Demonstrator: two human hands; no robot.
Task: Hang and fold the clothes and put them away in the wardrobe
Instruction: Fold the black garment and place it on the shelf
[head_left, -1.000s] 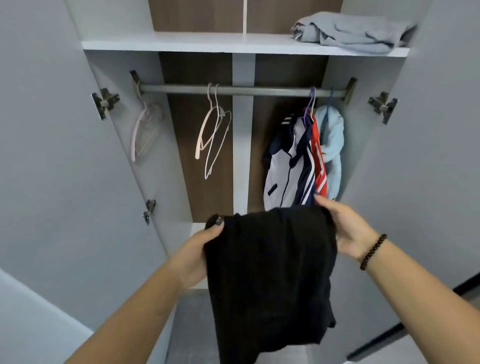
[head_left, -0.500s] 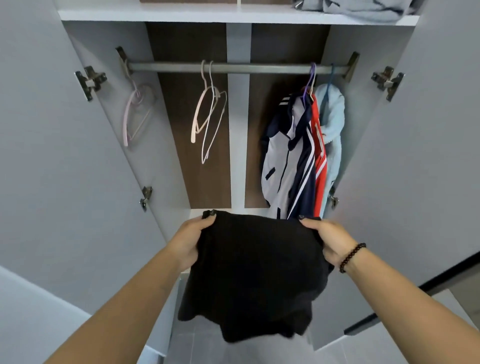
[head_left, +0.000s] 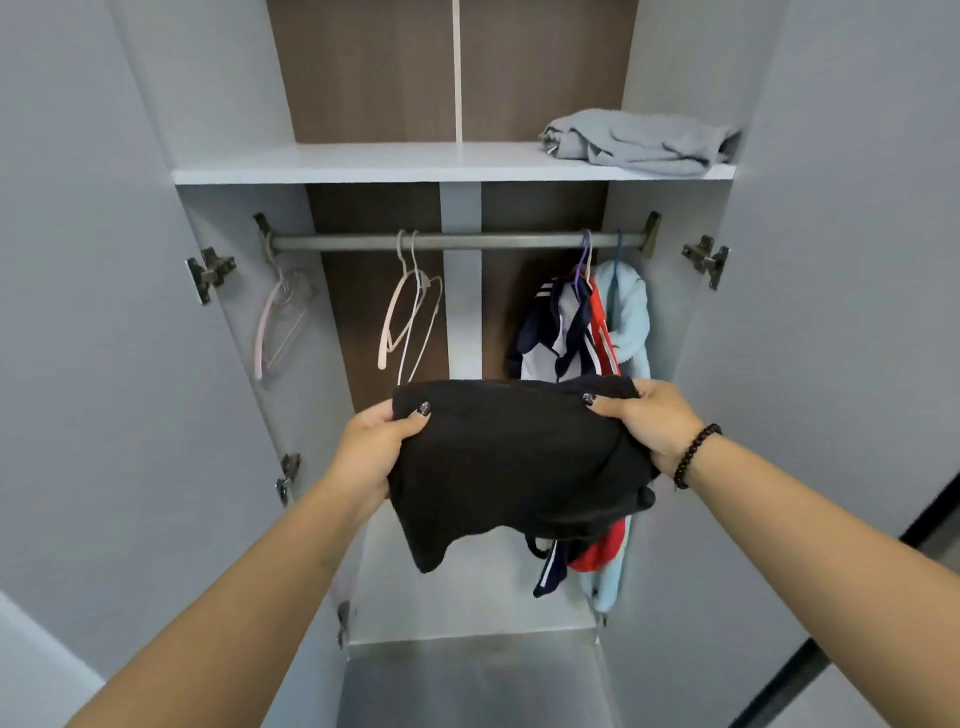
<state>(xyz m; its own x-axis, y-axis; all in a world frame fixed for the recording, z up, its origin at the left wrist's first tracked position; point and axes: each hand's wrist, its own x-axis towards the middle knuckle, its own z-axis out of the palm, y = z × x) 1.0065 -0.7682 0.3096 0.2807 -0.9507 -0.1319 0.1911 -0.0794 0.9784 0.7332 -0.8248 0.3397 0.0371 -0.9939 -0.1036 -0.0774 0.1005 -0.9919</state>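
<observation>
Two hands hold a folded black garment (head_left: 511, 457) out in front of the open wardrobe (head_left: 670, 104), below the rail (head_left: 457, 241) and level with the lower part of the hanging clothes. Both doors stand swung wide, the left door (head_left: 88, 312) and the right door (head_left: 841, 312) flanking the opening. The upper shelf (head_left: 363, 163) is bare across its left and middle; a folded grey garment (head_left: 641, 141) lies at its right end, its edge near the shelf's front lip. On the rail, a pink hanger (head_left: 275, 325) hangs at the far left by the side wall, and two pale hangers (head_left: 410, 317) hang left of centre. Hanging clothes (head_left: 582, 332) in navy, white, red and light blue crowd the right end against the side wall. The stretch of rail between the pale hangers and these clothes is free.

The left hand (head_left: 371, 452) has a closed grip on the black garment's left edge, thumb on top, fingers beneath. The right hand (head_left: 654, 421), a beaded bracelet (head_left: 693, 457) at its wrist, likewise clasps the right edge with its thumb on top. Both forearms reach forward and slightly inward. The garment's lower part droops below the hands.
</observation>
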